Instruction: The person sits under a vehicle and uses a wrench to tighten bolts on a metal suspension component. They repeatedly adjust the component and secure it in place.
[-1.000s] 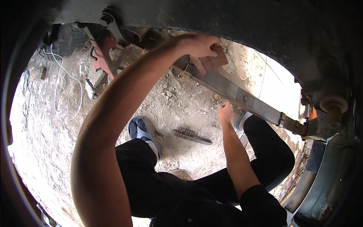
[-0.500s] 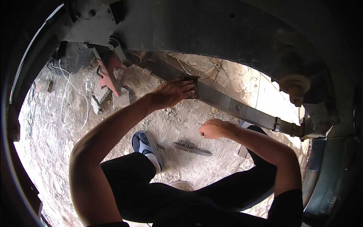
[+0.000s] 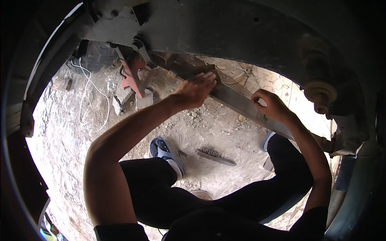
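Note:
A long flat metal bar (image 3: 235, 100) runs under a vehicle's dark underside, from upper middle down to the right. My left hand (image 3: 196, 89) rests flat on its upper end, fingers stretched out. My right hand (image 3: 272, 105) curls its fingers around the bar's edge farther right. A wire brush (image 3: 215, 156) lies on the dirt below, between my legs.
A red jack stand (image 3: 134, 78) props the vehicle at upper left, beside stones and a white cord (image 3: 86, 100) on the dusty ground. A round rubber mount (image 3: 320, 94) hangs at right. My legs in dark trousers and a blue sandal (image 3: 161, 149) fill the lower middle.
My right hand rose from the ground near the brush up to the bar and gripped it. My left hand slid along the bar's upper end.

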Tool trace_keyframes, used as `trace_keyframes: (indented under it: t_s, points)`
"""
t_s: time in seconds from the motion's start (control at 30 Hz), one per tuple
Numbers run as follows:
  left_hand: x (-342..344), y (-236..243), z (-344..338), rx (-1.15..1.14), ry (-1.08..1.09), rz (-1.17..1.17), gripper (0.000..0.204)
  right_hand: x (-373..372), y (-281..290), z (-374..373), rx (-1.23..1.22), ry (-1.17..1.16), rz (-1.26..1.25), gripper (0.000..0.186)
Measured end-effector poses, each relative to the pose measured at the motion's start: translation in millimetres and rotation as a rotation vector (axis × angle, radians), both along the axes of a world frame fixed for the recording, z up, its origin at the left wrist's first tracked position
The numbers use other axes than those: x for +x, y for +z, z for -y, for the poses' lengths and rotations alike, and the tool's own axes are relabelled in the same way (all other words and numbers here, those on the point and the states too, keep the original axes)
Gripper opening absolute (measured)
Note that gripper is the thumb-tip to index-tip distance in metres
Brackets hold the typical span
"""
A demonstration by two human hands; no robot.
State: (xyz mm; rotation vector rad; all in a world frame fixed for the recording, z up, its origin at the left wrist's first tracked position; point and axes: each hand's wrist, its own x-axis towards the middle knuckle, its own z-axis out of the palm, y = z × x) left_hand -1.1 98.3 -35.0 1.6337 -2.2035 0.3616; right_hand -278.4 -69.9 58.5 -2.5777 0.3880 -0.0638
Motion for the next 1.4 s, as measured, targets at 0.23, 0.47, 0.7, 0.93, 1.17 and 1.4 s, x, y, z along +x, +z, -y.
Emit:
trace_keyframes:
  t_s: [0.23, 0.47, 0.7, 0.93, 1.17, 1.4]
  points:
    - [-1.9, 7.9, 17.9, 0.209, 0.1, -0.081, 0.043, 2.0, -23.8, 16.7, 0.092, -0.107, 0.063, 0.012]
    - [-20.9, 16.2, 24.3, 0.257, -0.078, 0.07, 0.04, 8.4, -41.6, 19.6, 0.279, -0.14, 0.039, 0.014]
    - [-4.5, 17.4, 17.8, 0.192, 0.014, 0.085, 0.04, 11.1, -40.4, 13.7, 0.264, -0.168, -0.075, 0.013]
    - [-2.4, 13.3, 15.4, 0.188, -0.13, 0.022, 0.039, -5.4, -27.4, 34.8, 0.057, -0.139, -0.113, 0.012]
    - [-13.0, 7.8, 16.2, 0.181, -0.15, 0.144, 0.041, -35.1, -26.5, 53.6, 0.005, -0.112, -0.392, 0.031]
    - [0.6, 8.2, 12.3, 0.18, -0.087, 0.133, 0.043, -21.0, -26.9, 40.9, 0.04, -0.034, -0.343, 0.024]
